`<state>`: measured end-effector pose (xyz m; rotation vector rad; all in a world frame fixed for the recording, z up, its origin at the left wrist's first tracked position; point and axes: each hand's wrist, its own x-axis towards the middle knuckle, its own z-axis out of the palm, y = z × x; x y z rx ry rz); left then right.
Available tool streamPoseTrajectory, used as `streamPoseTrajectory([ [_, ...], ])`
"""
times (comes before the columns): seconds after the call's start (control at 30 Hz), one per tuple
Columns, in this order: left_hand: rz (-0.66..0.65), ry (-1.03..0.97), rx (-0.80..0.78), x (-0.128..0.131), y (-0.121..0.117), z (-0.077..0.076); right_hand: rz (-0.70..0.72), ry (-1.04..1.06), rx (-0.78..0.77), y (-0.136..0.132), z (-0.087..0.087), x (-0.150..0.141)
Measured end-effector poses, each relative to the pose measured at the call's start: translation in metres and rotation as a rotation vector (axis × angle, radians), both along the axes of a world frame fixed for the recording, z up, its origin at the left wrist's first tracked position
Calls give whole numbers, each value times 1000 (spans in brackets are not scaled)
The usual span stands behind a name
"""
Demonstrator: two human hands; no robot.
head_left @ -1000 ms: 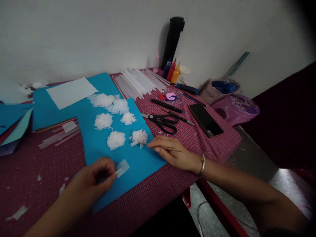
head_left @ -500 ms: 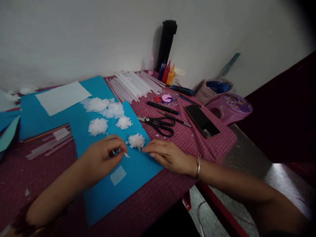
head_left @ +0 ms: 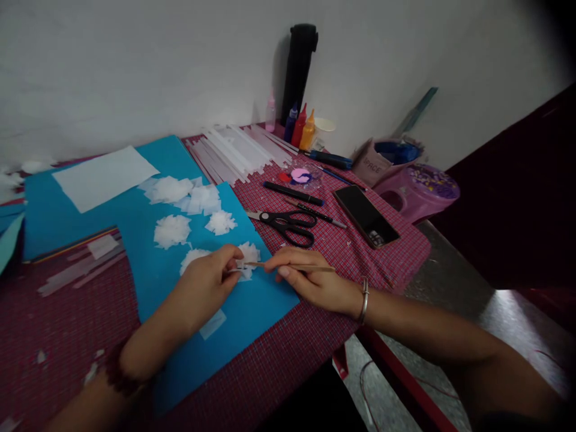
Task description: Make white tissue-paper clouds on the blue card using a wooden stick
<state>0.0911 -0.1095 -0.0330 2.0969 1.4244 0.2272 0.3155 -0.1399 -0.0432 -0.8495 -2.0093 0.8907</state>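
Note:
My left hand [head_left: 204, 282] is closed in a pinch on a small piece of white tissue paper [head_left: 238, 264]. My right hand [head_left: 317, 282] grips a thin wooden stick [head_left: 315, 268], its tip touching or very near that paper. Beneath the fingers lies a blue sheet [head_left: 256, 303]. A fluffy white paper tuft [head_left: 251, 250] sits just behind the stick's tip, and another tuft [head_left: 191, 259] is partly covered by my left hand. Farther back are a round tuft [head_left: 172, 231] and a smaller one [head_left: 221, 222]. One flat translucent square [head_left: 213, 324] rests below my left wrist.
Black-handled scissors [head_left: 288, 225], a marker [head_left: 292, 193], a pen [head_left: 317, 214] and a phone [head_left: 366, 216] lie right of the sheet. White paper strips [head_left: 238, 150] and paint bottles [head_left: 300, 127] are by the wall. A pink stool [head_left: 405, 195] stands beyond the table.
My left hand has moved right, bringing the paper to the stick's tip. The stick has swung into plain view in my right hand. The camera view has shifted slightly.

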Motion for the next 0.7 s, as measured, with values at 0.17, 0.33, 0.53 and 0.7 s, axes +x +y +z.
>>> streamPoseTrajectory([
  [0.17, 3, -30, 18, -2, 2, -6, 126, -29, 187, -4, 2, 1],
  [0.33, 15, -46, 1, -4, 3, -7, 173, -225, 254, -4, -2, -2],
  [0.53, -62, -88, -75, -10, 2, -3, 149, -329, 273, -4, -3, -4],
  [0.7, -84, -58, -4, -9, -3, -1, 196, -451, 349, -8, -3, -3],
])
